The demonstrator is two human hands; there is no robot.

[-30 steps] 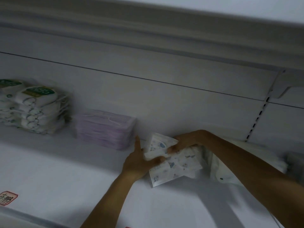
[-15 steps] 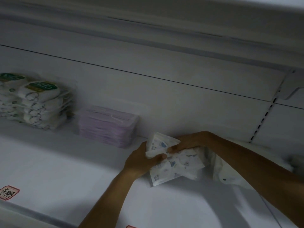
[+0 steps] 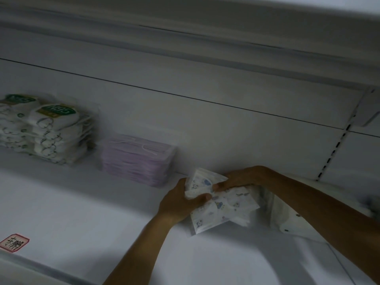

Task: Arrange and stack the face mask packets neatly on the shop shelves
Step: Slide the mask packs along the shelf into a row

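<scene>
A bunch of white face mask packets with small cartoon prints lies on the white shelf near its back wall. My left hand grips the bunch from the left, thumb on top. My right hand presses on the bunch from above and behind, fingers curled over the upper packets. More white printed packets lie under my right forearm.
A stack of pale purple masks stands left of my hands. Further left are two piles of N95 packets with green labels. A red-edged price sticker sits at the shelf's front left. A slotted upright runs down the back wall at right.
My left thumb has closed down onto the bunch, tightening the grip. The packets and my right hand stay almost in place; the view shifts slightly.
</scene>
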